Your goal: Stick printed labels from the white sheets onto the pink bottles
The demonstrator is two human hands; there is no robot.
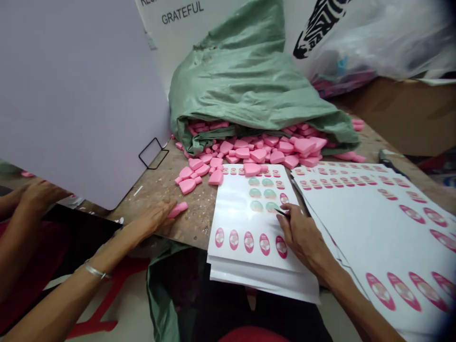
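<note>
My left hand [159,217] rests at the table's front edge, its fingers wrapped round a pink bottle [177,210] whose neck points right. In my right hand [301,232] is a thin dark pointed tool [283,213], pinched, its tip at a pale green sticker [271,206] on the sticker sheet [235,213]. Oval pink stickers [248,242] line the sheet's lower part. One pink bottle [252,169] lies across the sheet's top edge.
Many pink bottles [258,155] spill from a green sack [242,90] at the back. More sheets [342,213] lie at right. A pale panel [81,95], a black wire stand [154,154] and another person's arm [21,213] are at left.
</note>
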